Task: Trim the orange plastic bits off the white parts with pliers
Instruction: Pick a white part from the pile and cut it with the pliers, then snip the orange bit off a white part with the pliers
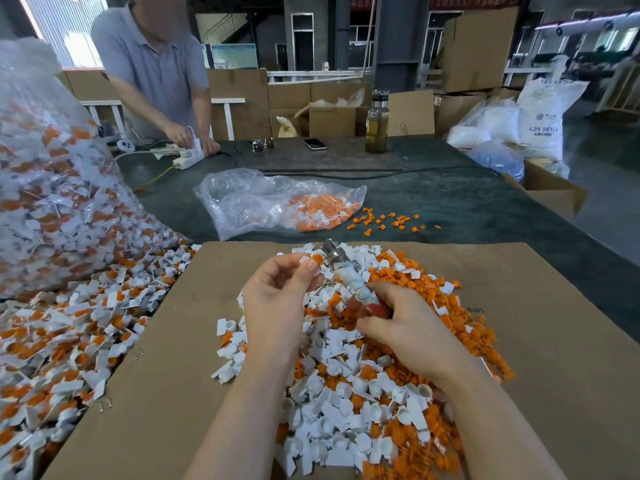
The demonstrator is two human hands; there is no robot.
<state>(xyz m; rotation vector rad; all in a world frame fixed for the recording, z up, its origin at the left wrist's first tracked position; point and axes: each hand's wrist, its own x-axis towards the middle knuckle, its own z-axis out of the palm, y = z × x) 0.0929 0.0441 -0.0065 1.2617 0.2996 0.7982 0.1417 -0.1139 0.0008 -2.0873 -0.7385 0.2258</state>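
My left hand point(277, 292) pinches a small white part with an orange bit point(313, 259) between thumb and fingers, held up at the jaws of the pliers point(341, 268). My right hand point(408, 327) grips the pliers by their red, tape-wrapped handles; the metal jaws point up and left toward the part. Both hands hover over a heap of cut white parts and orange bits point(363, 393) on a sheet of cardboard point(554, 358).
Uncut white-and-orange parts point(59, 341) spill from a big clear bag point(45, 174) at left. A smaller bag point(277, 202) and loose orange bits point(384, 221) lie beyond the cardboard. Across the table, a person point(156, 71) handles a power strip point(188, 157); sunglasses, a phone and a bottle point(377, 123) stand nearby.
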